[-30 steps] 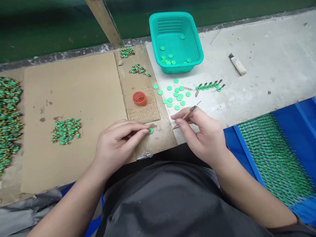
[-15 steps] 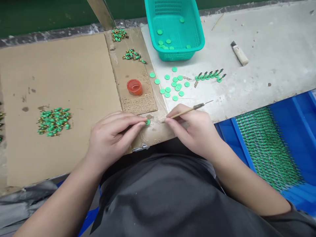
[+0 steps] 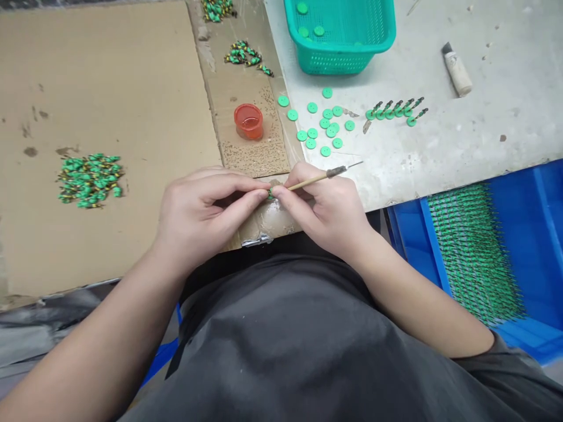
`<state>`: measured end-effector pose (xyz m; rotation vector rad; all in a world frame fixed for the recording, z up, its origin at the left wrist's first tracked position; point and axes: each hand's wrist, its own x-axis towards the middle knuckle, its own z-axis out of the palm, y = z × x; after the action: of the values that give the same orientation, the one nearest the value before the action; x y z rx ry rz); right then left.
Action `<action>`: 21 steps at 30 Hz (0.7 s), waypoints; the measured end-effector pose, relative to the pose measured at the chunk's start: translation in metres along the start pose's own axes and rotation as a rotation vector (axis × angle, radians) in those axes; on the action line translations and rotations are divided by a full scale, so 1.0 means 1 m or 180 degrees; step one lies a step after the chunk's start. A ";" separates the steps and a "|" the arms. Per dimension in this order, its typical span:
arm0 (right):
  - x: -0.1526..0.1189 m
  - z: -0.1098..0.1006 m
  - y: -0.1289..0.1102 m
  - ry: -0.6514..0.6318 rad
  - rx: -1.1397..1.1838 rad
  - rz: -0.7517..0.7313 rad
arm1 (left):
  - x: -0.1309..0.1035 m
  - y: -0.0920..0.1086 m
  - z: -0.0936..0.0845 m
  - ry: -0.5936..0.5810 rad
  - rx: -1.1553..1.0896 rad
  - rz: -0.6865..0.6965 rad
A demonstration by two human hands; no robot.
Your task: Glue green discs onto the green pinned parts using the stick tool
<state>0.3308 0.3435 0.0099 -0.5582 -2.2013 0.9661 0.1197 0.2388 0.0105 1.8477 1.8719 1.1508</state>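
Observation:
My left hand is closed, with thumb and forefinger pinching a small green disc over the table's front edge. The fingers hide most of the disc. My right hand meets the left at the disc, its thumb and fingertip touching there. In the same hand lies a thin wooden-handled needle tool, its metal point facing right, away from the disc. Beyond the hands stands a small orange-red cup of liquid. Loose green discs lie right of the cup. Farther right, several discs carry upright dark-tipped figures.
A teal basket with green discs stands at the back. Piles of small green-and-yellow figures lie on cardboard, one pile at left. A whitish tube lies back right. Below the table at right, a blue crate holds rows of green pieces.
My right hand has moved left to meet my left hand, and its fingertips now touch the green disc. The view has tilted down, so the table things sit higher.

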 end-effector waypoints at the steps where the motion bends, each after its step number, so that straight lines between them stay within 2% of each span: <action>1: 0.000 0.000 -0.001 -0.0005 -0.0014 -0.0009 | 0.000 0.000 0.000 -0.0020 0.0017 0.0012; 8: 0.002 0.002 -0.001 -0.0032 -0.0136 -0.0070 | 0.000 0.001 -0.002 -0.0118 0.0067 -0.0015; 14: 0.006 0.002 -0.007 -0.0246 -0.0488 -0.0258 | 0.000 -0.003 0.001 0.0007 0.0016 0.0183; 18: 0.010 0.005 -0.014 -0.0363 -0.0525 -0.0180 | 0.001 -0.006 0.001 0.0020 -0.0036 0.0308; 21: 0.012 0.010 -0.014 -0.0304 -0.0399 -0.0092 | 0.002 -0.005 0.000 -0.0038 -0.0082 0.0224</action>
<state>0.3135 0.3375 0.0205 -0.5459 -2.3611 0.8601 0.1155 0.2415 0.0079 1.9162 1.7906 1.1782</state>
